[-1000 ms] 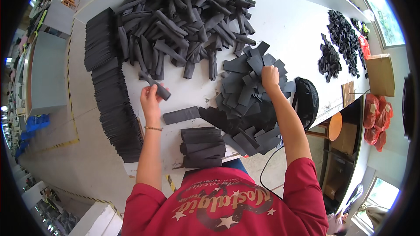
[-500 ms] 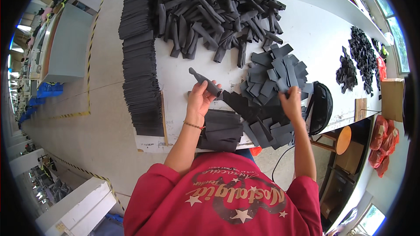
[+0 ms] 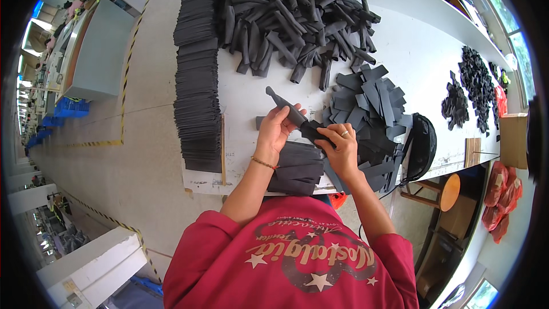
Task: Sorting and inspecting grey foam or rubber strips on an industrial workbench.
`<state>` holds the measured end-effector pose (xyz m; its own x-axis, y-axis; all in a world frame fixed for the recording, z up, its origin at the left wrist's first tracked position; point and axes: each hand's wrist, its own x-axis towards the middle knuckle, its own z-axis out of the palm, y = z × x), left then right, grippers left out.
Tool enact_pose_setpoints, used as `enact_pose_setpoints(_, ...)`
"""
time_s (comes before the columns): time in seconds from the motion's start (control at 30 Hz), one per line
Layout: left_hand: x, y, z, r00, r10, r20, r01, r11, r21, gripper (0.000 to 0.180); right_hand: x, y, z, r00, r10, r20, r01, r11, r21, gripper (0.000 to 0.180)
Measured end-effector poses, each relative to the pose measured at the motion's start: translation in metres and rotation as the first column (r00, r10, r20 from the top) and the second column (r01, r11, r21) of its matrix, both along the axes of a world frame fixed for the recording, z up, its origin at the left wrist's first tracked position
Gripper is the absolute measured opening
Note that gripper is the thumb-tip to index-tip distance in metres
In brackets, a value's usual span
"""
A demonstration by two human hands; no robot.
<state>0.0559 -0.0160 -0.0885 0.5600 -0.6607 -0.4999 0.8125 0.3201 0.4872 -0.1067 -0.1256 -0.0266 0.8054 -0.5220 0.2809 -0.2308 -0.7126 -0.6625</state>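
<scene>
White worktop (image 3: 409, 40): we are seeing it spreading beneath. Rolled dark tube (image 3: 282, 102): we are finding it slanting above the worktop, lower part pinched by the left grip (image 3: 276, 129), upper end jutting out. Dark piece (image 3: 310, 131): we are seeing the right grip (image 3: 341, 146) pinching it beside the tube's lower end.

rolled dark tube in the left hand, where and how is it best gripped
Probably by the wider, nearer half of the rolled dark tube, coming from the near left as the left hand does: the far end narrows, and the near end sits by the dark piece in the right hand.
</scene>
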Motion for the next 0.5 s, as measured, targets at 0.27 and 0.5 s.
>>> enact_pose_setpoints(0.27,-0.011,0.004,0.019,1.000,-0.020,0.010,0.021,0.998,-0.059,0.019,0.011,0.002,0.000,0.991,-0.063,0.118,0.094,0.956,-0.279,0.019)
enact_pose_setpoints(0.5,-0.042,-0.003,0.048,0.971,0.098,0.216,-0.086,0.994,-0.064,0.032,0.022,0.019,0.004,0.988,-0.105,0.114,0.139,0.929,-0.343,0.036)
